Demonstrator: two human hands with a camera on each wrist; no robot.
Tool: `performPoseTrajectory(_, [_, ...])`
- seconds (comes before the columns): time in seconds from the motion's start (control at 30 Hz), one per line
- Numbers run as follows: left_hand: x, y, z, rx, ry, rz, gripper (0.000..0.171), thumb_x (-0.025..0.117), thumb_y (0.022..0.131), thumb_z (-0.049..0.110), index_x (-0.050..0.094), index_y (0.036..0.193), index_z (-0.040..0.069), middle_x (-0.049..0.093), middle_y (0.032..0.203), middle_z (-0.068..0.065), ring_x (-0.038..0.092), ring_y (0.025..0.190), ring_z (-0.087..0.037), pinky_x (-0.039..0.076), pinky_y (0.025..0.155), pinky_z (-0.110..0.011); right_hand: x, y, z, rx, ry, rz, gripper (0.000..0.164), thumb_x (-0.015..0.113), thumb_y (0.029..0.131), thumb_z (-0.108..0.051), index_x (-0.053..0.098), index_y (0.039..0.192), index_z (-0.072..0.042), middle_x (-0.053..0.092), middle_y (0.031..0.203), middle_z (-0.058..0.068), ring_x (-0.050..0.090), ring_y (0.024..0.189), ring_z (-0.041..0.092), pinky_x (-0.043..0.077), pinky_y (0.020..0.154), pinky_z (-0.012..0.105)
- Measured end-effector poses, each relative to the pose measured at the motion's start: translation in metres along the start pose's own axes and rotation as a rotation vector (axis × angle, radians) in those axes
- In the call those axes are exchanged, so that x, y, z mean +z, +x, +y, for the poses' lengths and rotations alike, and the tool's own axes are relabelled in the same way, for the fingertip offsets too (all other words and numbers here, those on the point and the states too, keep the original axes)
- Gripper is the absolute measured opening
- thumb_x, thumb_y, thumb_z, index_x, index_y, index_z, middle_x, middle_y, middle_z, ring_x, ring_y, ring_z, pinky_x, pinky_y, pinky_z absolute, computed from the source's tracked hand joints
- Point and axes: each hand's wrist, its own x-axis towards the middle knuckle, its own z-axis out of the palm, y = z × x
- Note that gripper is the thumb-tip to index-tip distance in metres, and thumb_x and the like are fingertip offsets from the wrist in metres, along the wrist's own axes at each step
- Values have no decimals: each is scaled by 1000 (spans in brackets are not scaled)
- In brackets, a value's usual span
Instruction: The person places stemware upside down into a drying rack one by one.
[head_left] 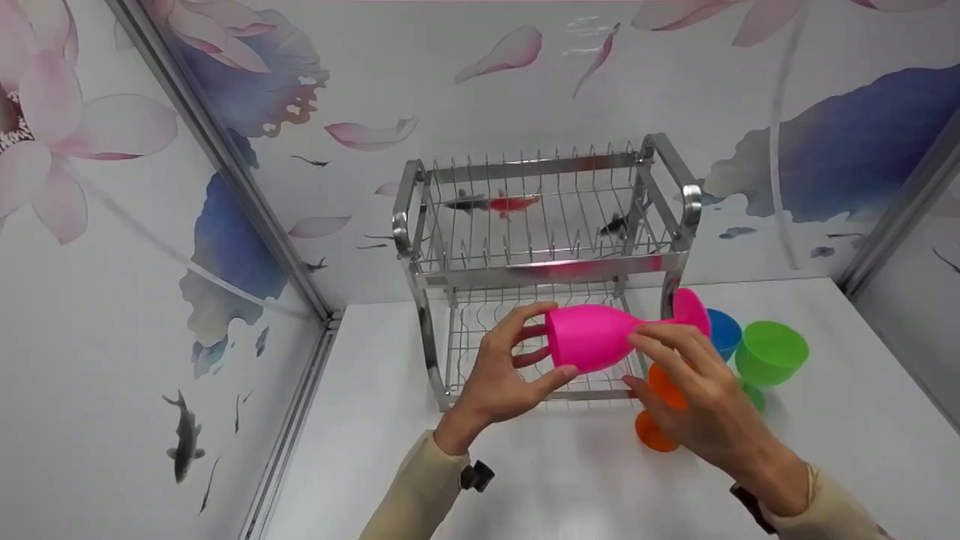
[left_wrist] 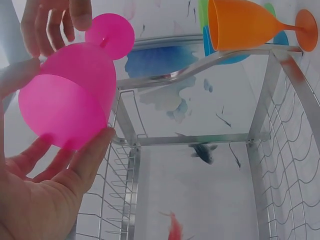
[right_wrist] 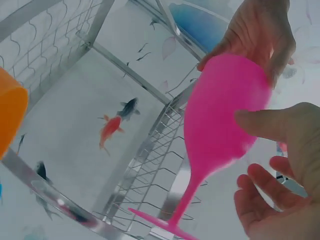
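A pink plastic goblet (head_left: 592, 337) lies sideways in the air before the rack, its mouth toward the left and its foot toward the right. My left hand (head_left: 499, 367) grips it around the rim, thumb below and fingers across the far side, as the left wrist view of the goblet (left_wrist: 75, 100) also shows. My right hand (head_left: 705, 390) is at the stem end, fingers spread and loosely bent. One of its digits overlaps the bowl (right_wrist: 220, 115) in the right wrist view; whether it touches is unclear. The other fingers stand apart from the goblet.
A two-tier metal dish rack (head_left: 547, 270) stands against the patterned back wall. On the white table to its right are a green goblet (head_left: 772, 352), a blue cup (head_left: 724, 334) and an orange goblet (head_left: 658, 431), partly hidden by my right hand.
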Motion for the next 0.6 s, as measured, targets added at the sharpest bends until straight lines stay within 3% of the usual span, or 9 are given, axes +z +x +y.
performPoseTrajectory(0.07, [-1, -1, 0, -9, -12, 14, 76, 88, 86, 28, 51, 151, 14, 58, 147, -2, 67, 127, -26, 66, 89, -33, 6, -11, 1, 34, 72, 64, 48, 66, 105, -44, 72, 131, -4, 70, 125, 14, 64, 119, 22, 51, 104, 10])
performPoseTrajectory(0.1, [-1, -1, 0, -13, -19, 19, 76, 88, 85, 27, 51, 150, 14, 58, 146, -2, 67, 126, -26, 66, 89, -33, 10, -16, 1, 69, 114, 91, 44, 74, 102, -39, 73, 129, -4, 71, 122, 13, 65, 117, 20, 48, 104, 8])
performPoseTrajectory(0.2, [-1, -1, 1, -17, -35, 20, 75, 87, 84, 27, 50, 149, 15, 58, 145, -2, 67, 125, -25, 66, 89, -33, 22, -28, 0, 199, 261, 165, 43, 89, 87, -9, 73, 126, -2, 73, 118, 13, 67, 113, 14, 51, 102, 9])
performPoseTrajectory(0.3, [-1, -1, 2, -9, -42, 11, 75, 86, 84, 27, 49, 149, 15, 58, 145, -2, 67, 124, -25, 66, 89, -33, 33, -33, -1, 399, 480, 198, 58, 86, 76, 16, 68, 129, 3, 71, 120, 13, 68, 113, 14, 56, 99, 14])
performPoseTrajectory(0.47, [0, 0, 4, 14, -42, 5, 75, 85, 85, 26, 48, 149, 15, 57, 146, -3, 68, 124, -26, 66, 89, -33, 46, -27, -2, 737, 1004, 228, 59, 67, 96, 15, 49, 150, 1, 61, 143, 9, 61, 134, 20, 61, 101, 27])
performPoseTrajectory(0.6, [2, 0, 4, 17, -34, 2, 76, 85, 85, 26, 48, 150, 15, 56, 147, -2, 67, 125, -26, 66, 89, -33, 54, -18, -1, 778, 1313, 246, 59, 56, 104, 8, 40, 159, -9, 52, 154, 7, 49, 146, 24, 56, 111, 33])
